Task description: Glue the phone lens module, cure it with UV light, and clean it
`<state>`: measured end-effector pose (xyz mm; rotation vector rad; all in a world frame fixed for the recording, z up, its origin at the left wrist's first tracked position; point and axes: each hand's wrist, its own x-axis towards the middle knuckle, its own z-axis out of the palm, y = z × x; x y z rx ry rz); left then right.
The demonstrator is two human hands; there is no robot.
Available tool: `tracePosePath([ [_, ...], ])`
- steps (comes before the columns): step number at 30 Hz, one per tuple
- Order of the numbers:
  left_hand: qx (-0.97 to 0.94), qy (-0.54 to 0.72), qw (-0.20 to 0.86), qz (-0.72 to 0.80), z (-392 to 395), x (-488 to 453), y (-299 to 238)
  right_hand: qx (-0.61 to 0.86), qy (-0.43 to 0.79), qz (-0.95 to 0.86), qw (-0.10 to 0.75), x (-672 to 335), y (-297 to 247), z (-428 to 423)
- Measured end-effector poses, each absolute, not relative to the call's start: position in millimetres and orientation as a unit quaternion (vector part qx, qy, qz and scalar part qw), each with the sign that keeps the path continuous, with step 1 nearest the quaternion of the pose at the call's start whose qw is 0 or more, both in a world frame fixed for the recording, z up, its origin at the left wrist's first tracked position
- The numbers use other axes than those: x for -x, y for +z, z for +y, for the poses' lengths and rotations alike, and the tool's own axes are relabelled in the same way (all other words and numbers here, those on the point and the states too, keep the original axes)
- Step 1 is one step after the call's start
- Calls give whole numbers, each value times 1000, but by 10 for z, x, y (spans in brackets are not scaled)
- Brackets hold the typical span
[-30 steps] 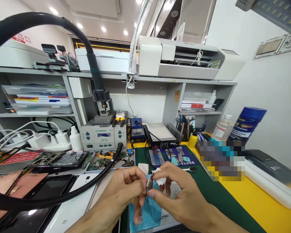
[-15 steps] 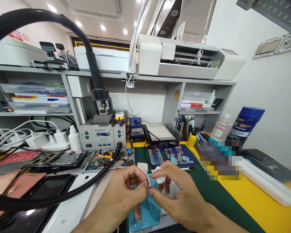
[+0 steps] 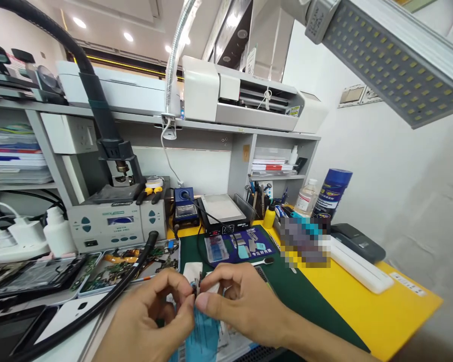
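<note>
My left hand (image 3: 151, 314) and my right hand (image 3: 236, 301) meet low in the middle of the view, fingertips pinched together on a small dark part (image 3: 196, 290) with a scrap of white paper or tape (image 3: 211, 287) beside it. Below the fingers lies a blue sheet or packet (image 3: 198, 339) on the green mat (image 3: 287, 284). A white wipe (image 3: 192, 270) rests just behind my left fingers.
A rework station (image 3: 113, 221) with a thick black hose (image 3: 98, 306) stands at left, trays of phone parts (image 3: 124, 264) before it. A hot plate (image 3: 222, 213), blue spray can (image 3: 332, 193), clear bottle (image 3: 305, 196) and LED lamp (image 3: 388, 55) are at the right.
The view has swung right and dropped; my hands now sit further left and lower in it, still pinched together on the same small part.
</note>
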<state>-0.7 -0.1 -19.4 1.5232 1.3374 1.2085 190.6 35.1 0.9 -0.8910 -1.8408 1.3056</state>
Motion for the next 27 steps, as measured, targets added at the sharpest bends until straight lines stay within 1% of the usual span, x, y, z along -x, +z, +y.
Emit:
tracePosePath([
  [3,-623,462,379,505,17,56,-243,338,617,-641,308,-1914,-15,392],
  [8,-662,458,355,476,7,52,-238,317,681,-592,292,-1903,24,442],
  [15,-704,472,270,456,-7,34,-210,326,692,-574,293,-1890,44,434],
  [27,-679,501,262,468,-54,-95,-73,312,700,-570,296,-1898,5,465],
])
